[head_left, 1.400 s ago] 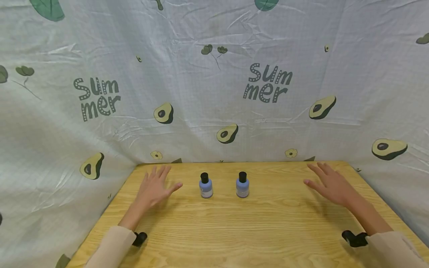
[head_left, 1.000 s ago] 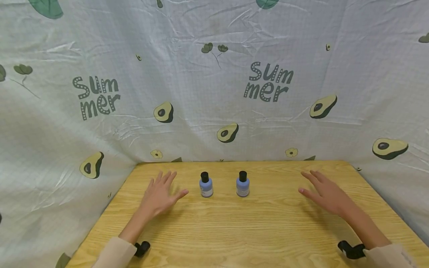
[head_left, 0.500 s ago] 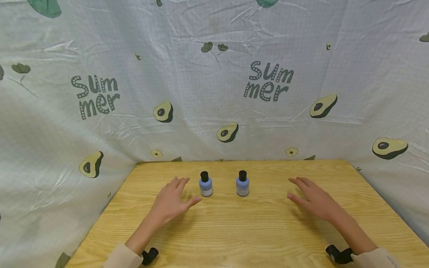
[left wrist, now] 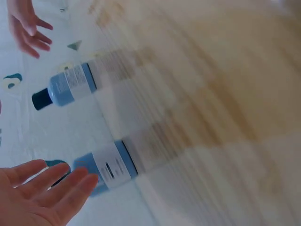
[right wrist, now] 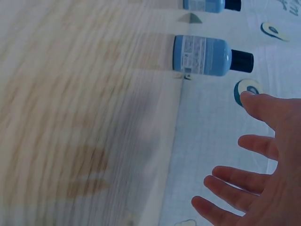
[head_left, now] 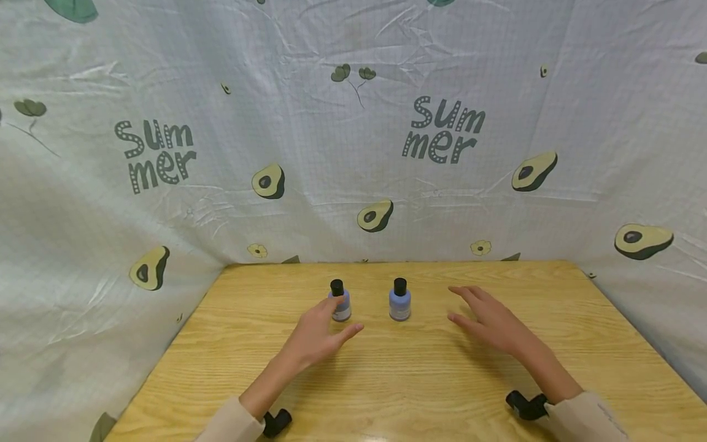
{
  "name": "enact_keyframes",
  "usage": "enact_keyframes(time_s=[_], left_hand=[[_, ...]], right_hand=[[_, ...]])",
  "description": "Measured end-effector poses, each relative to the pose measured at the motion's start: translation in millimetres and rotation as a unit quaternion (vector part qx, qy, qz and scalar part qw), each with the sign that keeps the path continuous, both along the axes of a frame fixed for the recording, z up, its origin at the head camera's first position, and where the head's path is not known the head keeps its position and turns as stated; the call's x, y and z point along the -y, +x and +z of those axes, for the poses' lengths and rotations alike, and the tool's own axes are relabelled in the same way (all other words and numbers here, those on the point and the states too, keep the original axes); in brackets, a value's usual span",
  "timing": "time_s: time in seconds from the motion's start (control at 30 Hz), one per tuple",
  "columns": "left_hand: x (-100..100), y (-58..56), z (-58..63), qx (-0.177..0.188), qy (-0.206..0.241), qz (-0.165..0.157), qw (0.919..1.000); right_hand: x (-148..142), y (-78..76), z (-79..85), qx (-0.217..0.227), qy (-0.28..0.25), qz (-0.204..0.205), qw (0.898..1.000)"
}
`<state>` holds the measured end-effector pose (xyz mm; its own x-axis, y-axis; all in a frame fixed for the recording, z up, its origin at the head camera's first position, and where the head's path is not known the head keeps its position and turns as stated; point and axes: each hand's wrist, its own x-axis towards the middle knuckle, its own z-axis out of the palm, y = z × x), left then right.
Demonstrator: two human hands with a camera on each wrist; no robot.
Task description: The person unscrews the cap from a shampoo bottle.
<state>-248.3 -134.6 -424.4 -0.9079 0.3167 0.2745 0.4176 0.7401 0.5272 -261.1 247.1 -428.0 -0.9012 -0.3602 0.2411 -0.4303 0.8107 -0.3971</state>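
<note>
Two small blue bottles with black caps and pale labels stand upright on the wooden table. My left hand (head_left: 317,334) is in front of the left bottle (head_left: 342,310), its fingers overlapping that bottle in the head view and its thumb spread out to the right. In the left wrist view, the extended fingers (left wrist: 70,188) cover part of the left bottle (left wrist: 112,165). The right bottle (head_left: 400,305) has nothing touching it. To its right, my right hand (head_left: 491,322) hovers over the table with fingers loosely spread, pointing toward it and holding nothing.
The light wooden table (head_left: 386,380) ends at a hanging white cloth (head_left: 331,141) printed with avocados and lettering, which also runs along both sides. A black wrist device (head_left: 277,422) sits at the left sleeve, and another black device (head_left: 526,405) at the right.
My left hand has moved right, from the table's left side to the left bottle. My right hand has moved left toward the right bottle. Both bottles stay in place.
</note>
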Motion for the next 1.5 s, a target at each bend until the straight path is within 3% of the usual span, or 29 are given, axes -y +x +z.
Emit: enact_keyframes(time_s=[0.2, 0.33, 0.47, 0.57, 0.7, 0.93, 1.23, 1.5], left_hand=[[-24, -10.5, -5.6, 0.050, 0.110, -0.038, 0.9919], [-38, -18.3, -8.4, 0.097, 0.166, -0.041, 0.9805], [-52, -26.3, -8.6, 0.155, 0.220, -0.027, 0.9628], [-62, -33.8, -7.7, 0.180, 0.244, -0.019, 0.9527], [-75, -44.7, -9.0, 0.191, 0.245, -0.016, 0.9504], [-91, -63.0, -15.6, 0.224, 0.281, -0.041, 0.9323], [-101, -75.6, -20.8, 0.223, 0.249, -0.047, 0.9412], [-100, -74.4, -23.4, 0.218, 0.233, -0.051, 0.9464]], right_hand=[[11, -7.5, -2.4, 0.007, -0.009, 0.009, 1.000], [16, -11.2, -3.6, 0.009, -0.020, 0.016, 1.000], [20, -16.2, -4.6, 0.014, -0.036, 0.021, 0.999], [22, -20.3, -5.2, 0.020, -0.045, 0.021, 0.999], [24, -24.7, -6.9, 0.026, -0.053, 0.023, 0.998], [28, -31.3, -7.2, 0.037, -0.070, 0.029, 0.996], [34, -40.7, -6.8, 0.060, -0.104, 0.040, 0.992], [37, -42.6, -7.0, 0.079, -0.126, 0.053, 0.988]])
